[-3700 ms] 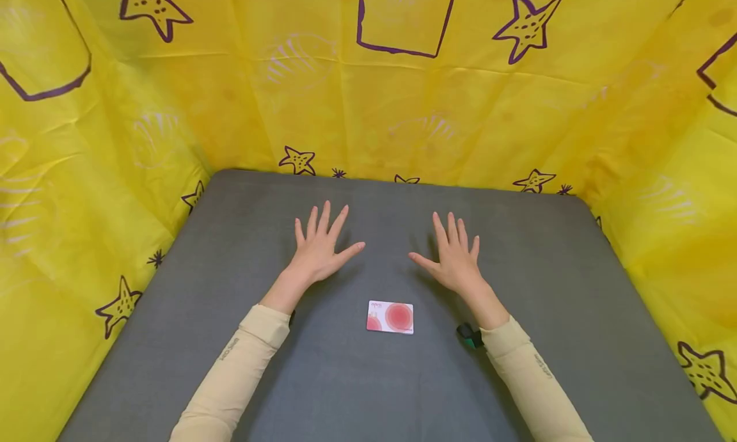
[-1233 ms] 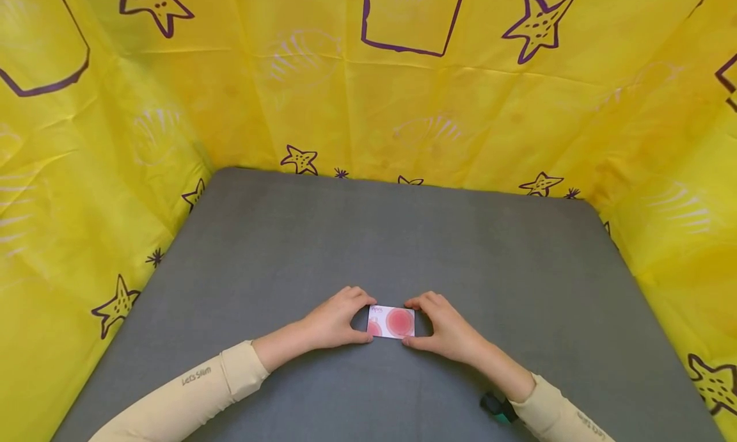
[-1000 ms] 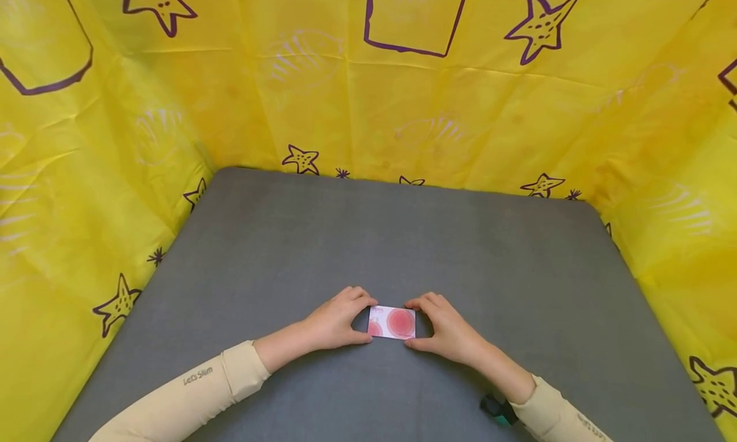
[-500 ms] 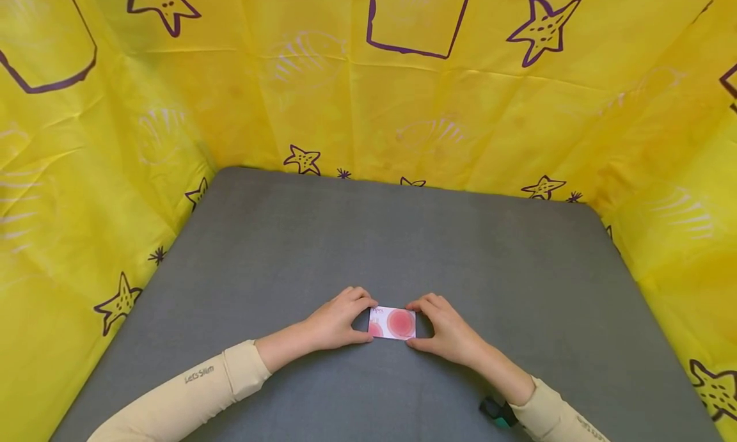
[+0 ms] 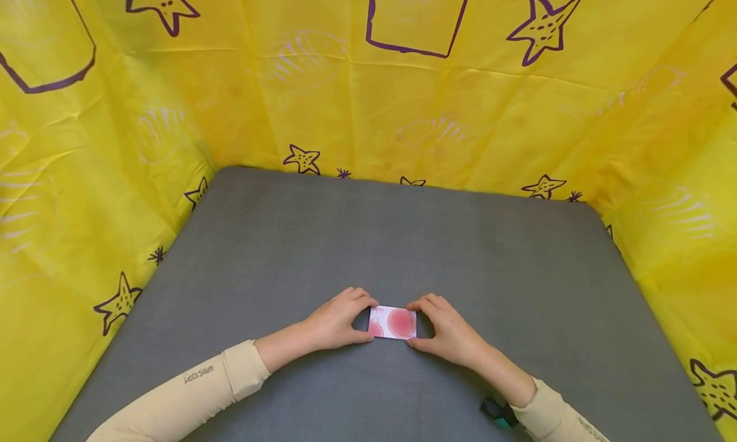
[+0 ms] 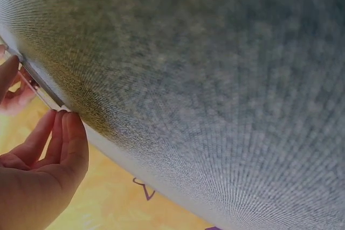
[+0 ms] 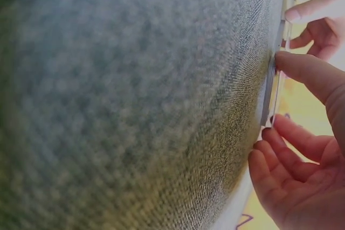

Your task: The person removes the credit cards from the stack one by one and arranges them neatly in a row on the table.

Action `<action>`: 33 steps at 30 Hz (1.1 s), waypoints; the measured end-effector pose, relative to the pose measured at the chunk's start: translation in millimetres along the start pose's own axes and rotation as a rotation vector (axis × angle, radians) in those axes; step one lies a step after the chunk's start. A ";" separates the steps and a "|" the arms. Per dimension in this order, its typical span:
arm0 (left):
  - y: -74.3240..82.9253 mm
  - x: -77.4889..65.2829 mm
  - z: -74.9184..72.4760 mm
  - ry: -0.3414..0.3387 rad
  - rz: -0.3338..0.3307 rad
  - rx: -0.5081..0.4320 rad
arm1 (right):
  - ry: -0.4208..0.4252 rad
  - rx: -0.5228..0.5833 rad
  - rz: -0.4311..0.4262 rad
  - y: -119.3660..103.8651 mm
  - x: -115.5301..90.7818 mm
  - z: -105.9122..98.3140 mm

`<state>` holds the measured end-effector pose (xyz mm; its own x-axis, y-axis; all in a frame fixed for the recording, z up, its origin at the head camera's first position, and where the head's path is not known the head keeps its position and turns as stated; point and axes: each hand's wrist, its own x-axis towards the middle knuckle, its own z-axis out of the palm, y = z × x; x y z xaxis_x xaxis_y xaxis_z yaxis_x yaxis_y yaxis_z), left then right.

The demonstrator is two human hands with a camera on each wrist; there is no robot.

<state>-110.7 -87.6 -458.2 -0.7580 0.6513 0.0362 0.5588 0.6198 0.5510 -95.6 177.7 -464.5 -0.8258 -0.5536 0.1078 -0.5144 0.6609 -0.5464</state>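
A small flat card (image 5: pixel 394 322), white with pink circles and small print, lies at the near middle of the grey table. My left hand (image 5: pixel 336 320) pinches its left end, thumb at the near corner and fingertips at the far one. At the right end my right hand (image 5: pixel 446 327) holds it the same way. Seen edge-on in the right wrist view, the card (image 7: pixel 273 95) is a thin strip close to the cloth, between the thumb and fingertips of the right hand (image 7: pixel 307 165). The left wrist view has the left hand (image 6: pixel 51 171) with fingertips against the edge.
Grey cloth covers the table (image 5: pixel 357 237). Yellow curtains (image 5: pixel 230 109) with purple starfish drawings enclose its back and both sides. A black and green device (image 5: pixel 498 413) sits at the right wrist, below the beige sleeve.
Earlier, both hands were spread open beyond the card; they have since drawn back and taken hold of its two ends. Over the last second hands and card have stayed almost still.
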 end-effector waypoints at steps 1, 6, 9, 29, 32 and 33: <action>0.3 -0.1 -0.5 0.001 0.000 -0.002 | 0.002 -0.002 -0.001 -0.4 -0.2 -0.3; 0.4 0.0 -2.4 0.010 0.008 0.000 | 0.027 -0.023 -0.015 -1.7 -0.4 -0.8; 0.3 0.2 -3.0 0.021 0.015 0.007 | 0.038 -0.041 -0.008 -2.5 -0.2 -1.2; 1.6 -0.6 -3.8 0.120 0.043 -0.022 | 0.102 -0.120 -0.017 -7.5 1.7 -4.3; 2.1 -1.4 -4.1 0.130 0.051 -0.020 | 0.107 -0.126 -0.029 -7.8 2.0 -4.9; 2.1 -1.6 -4.2 0.132 0.052 -0.019 | 0.108 -0.126 -0.032 -7.9 2.1 -5.0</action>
<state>-109.7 -89.2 -453.6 -0.7665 0.6184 0.1736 0.5929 0.5773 0.5614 -94.4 173.9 -455.8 -0.8248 -0.5225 0.2160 -0.5605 0.7057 -0.4333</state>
